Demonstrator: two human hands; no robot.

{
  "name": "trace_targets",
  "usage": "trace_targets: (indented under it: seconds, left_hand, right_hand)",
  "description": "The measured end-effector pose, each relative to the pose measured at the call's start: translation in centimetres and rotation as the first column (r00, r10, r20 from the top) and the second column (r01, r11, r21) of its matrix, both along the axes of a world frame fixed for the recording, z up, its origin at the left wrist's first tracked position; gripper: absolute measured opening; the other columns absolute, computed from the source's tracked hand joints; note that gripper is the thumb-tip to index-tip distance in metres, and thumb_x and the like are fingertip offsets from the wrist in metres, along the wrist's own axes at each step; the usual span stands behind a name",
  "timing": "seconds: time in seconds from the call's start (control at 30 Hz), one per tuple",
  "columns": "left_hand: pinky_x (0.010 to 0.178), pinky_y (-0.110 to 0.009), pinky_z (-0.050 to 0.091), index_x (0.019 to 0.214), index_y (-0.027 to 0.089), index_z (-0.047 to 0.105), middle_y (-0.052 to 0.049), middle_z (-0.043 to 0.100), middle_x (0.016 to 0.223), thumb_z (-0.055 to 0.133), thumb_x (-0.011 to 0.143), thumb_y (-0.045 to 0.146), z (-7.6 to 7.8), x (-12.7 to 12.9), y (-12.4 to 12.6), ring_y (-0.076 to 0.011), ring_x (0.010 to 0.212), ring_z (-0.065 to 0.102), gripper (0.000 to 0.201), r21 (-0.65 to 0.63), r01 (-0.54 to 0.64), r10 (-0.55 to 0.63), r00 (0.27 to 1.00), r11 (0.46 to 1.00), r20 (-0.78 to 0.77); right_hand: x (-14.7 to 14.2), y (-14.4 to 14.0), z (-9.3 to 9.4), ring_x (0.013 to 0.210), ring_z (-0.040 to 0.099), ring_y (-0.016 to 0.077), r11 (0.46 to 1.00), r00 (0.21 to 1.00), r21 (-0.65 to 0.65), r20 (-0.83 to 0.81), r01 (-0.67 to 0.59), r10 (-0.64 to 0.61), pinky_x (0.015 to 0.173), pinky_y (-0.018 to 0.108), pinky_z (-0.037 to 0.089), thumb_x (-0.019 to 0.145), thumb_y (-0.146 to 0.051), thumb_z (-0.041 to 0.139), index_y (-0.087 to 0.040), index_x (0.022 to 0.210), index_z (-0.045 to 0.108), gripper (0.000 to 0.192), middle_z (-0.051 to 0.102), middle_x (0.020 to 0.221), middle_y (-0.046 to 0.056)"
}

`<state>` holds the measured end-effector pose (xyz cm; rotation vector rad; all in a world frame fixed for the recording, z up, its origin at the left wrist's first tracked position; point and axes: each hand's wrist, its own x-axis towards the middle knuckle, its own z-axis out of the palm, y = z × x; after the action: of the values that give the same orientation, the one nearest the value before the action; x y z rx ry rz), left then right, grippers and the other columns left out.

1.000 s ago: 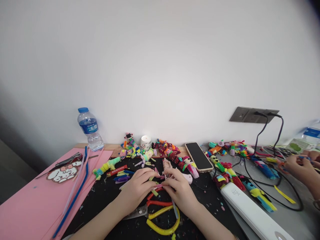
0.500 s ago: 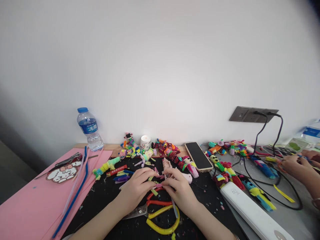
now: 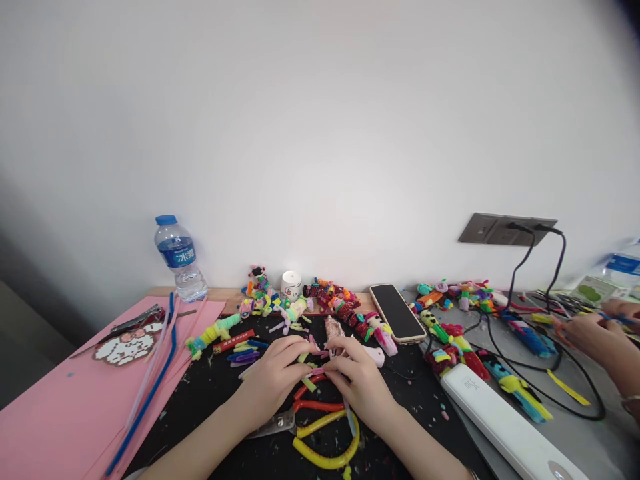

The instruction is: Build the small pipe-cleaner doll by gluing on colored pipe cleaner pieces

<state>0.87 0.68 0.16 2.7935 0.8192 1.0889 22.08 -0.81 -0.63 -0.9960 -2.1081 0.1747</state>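
A: Where was the pink fuzzy strip (image 3: 319, 371)?

B: Mid-scene, above the black mat (image 3: 415, 433), in the gap between the two hands. The left hand (image 3: 281, 368) had its fingers drawn narrow on the strip's left end, and the right hand (image 3: 361, 373) pinched it from the right (the fingertips hid part of it, so I couldn't tell its full shape).

A: And what lay around them?

B: On the near side, shears (image 3: 327, 460) with red and yellow handles, the blades pointing left under the left wrist. Left of the hands were a red wrapper (image 3: 233, 341) and a yellow-green fuzzy figure (image 3: 215, 333).

A: Farther off?

B: A white cup (image 3: 291, 285) stood at the far edge of the bench (image 3: 220, 294), near the wall, with a phone (image 3: 399, 315) lying to its right. A water bottle (image 3: 180, 257) stood at the far left, by a pink sheet (image 3: 55, 413) that had a blue fuzzy stem (image 3: 143, 403) lying across it.

A: Anyone else there?

B: Yes, at the far right edge a co-worker's hand (image 3: 587, 331) held something blue, too small to make out
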Motion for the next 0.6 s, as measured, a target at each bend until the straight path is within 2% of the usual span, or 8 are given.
trace_targets:
  seconds: [0.3,0.6]
  left_hand:
    - [0.094,-0.037,0.046,0.091,0.019,0.068,-0.006,0.062,0.116,0.045,0.093,0.01,-0.12,-0.08,0.04,-0.0219,0.113,0.05,0.025,-0.023,-0.006,0.006,1.0,1.0,0.001]
    - [0.094,-0.037,0.047,0.091,0.02,0.068,-0.007,0.062,0.115,0.049,0.093,0.018,0.01,-0.06,-0.02,-0.0219,0.112,0.05,0.019,-0.052,-0.01,0.01,1.0,0.999,0.006]
  right_hand:
    - [-0.04,0.05,-0.02,0.091,0.059,0.0195,1.0,1.0,-0.018,-0.024,-0.007,0.006,0.078,0.034,0.052,0.085,-0.011,0.058,-0.02,0.083,0.067,0.013,0.059,0.106,0.007]
    - [-0.1,-0.11,-0.05,0.091,0.059,0.0185,1.0,0.999,-0.004,-0.035,-0.005,0.005,0.078,0.033,0.053,0.085,-0.01,0.057,-0.02,0.082,0.067,0.014,0.059,0.105,0.007]
